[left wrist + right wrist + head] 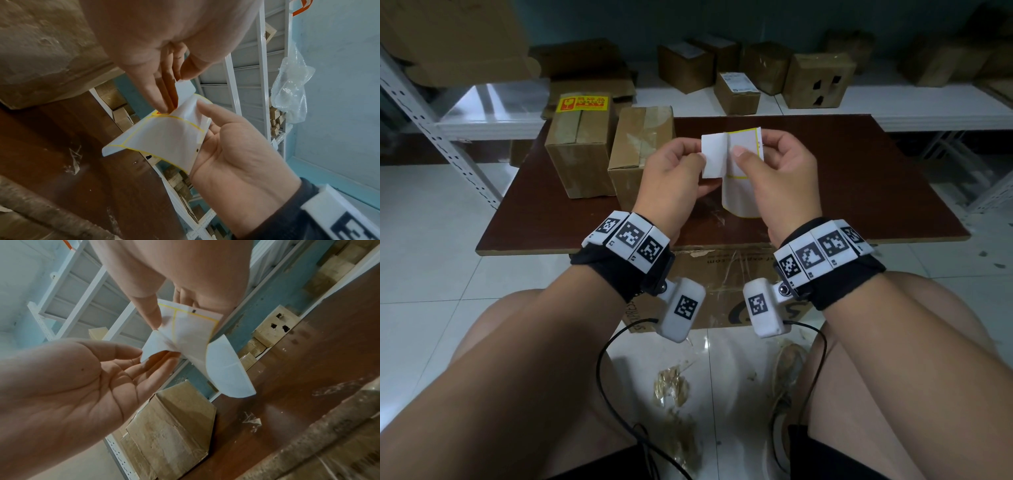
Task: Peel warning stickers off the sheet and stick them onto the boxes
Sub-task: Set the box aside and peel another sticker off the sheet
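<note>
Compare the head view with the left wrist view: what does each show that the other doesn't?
Head view only: the box with the yellow warning label on top, the unlabelled box beside it, and both wrist bands. Left wrist view only: a clear plastic bag hanging on the shelving. Both: the left hand pinching the peeling sticker while the right hand holds the backing sheet over the brown table.
</note>
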Action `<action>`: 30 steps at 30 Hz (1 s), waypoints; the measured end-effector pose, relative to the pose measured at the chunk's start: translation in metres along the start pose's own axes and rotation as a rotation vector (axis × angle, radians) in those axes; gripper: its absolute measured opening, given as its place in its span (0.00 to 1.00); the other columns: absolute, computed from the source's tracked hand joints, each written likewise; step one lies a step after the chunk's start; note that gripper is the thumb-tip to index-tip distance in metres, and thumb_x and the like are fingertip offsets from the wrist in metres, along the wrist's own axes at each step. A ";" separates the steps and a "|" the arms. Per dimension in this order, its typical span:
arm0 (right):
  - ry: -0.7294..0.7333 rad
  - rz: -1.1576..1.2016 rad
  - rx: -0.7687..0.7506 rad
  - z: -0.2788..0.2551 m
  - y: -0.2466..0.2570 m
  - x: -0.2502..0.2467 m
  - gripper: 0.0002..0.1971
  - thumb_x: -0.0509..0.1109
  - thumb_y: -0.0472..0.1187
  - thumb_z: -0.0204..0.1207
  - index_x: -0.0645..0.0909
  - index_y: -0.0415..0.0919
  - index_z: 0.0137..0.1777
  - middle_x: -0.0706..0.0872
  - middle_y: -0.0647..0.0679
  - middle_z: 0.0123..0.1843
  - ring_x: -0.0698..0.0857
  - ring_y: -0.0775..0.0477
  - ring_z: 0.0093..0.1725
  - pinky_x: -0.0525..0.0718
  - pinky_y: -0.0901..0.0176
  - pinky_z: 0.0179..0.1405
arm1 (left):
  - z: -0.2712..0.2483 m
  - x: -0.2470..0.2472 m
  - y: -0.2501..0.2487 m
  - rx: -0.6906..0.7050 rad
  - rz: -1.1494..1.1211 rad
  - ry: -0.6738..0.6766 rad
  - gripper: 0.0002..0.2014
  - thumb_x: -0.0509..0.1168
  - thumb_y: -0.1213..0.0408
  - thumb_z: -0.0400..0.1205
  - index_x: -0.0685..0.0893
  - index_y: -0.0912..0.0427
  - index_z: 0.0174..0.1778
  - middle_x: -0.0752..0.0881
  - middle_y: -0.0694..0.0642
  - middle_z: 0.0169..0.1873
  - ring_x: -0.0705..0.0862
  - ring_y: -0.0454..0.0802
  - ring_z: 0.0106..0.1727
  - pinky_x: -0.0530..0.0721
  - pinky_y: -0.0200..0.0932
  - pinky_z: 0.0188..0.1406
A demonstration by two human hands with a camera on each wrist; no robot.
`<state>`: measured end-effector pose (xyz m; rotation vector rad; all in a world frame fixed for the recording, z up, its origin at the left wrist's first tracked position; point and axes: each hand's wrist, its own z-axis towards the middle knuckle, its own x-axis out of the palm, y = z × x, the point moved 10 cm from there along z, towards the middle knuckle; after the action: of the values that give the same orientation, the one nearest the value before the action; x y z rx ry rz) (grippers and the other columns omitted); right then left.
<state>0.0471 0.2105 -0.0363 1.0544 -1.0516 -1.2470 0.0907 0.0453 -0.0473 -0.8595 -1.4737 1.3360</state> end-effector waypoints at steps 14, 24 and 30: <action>-0.033 -0.025 0.030 0.004 -0.006 -0.006 0.06 0.74 0.38 0.87 0.86 0.40 0.62 0.96 0.50 0.49 0.93 0.58 0.46 0.87 0.63 0.48 | 0.001 0.002 0.001 -0.004 -0.033 -0.001 0.15 0.55 0.80 0.89 0.85 0.60 0.50 0.89 0.69 0.58 0.91 0.65 0.65 0.95 0.57 0.61; -0.030 -0.015 0.027 0.004 -0.005 -0.005 0.07 0.75 0.37 0.86 0.84 0.40 0.61 0.96 0.52 0.47 0.93 0.60 0.45 0.88 0.66 0.46 | 0.003 -0.002 0.004 -0.016 -0.022 -0.038 0.14 0.56 0.81 0.88 0.84 0.60 0.50 0.88 0.68 0.54 0.92 0.66 0.63 0.96 0.50 0.53; 0.030 -0.070 -0.043 0.001 0.000 0.003 0.08 0.78 0.33 0.82 0.87 0.44 0.57 0.96 0.47 0.52 0.95 0.51 0.51 0.93 0.54 0.55 | -0.001 0.002 0.000 0.000 -0.016 -0.024 0.13 0.56 0.83 0.86 0.83 0.63 0.52 0.89 0.61 0.46 0.93 0.45 0.41 0.96 0.47 0.52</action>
<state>0.0459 0.2072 -0.0358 1.0822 -0.9679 -1.3004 0.0912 0.0479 -0.0469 -0.8329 -1.4967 1.3389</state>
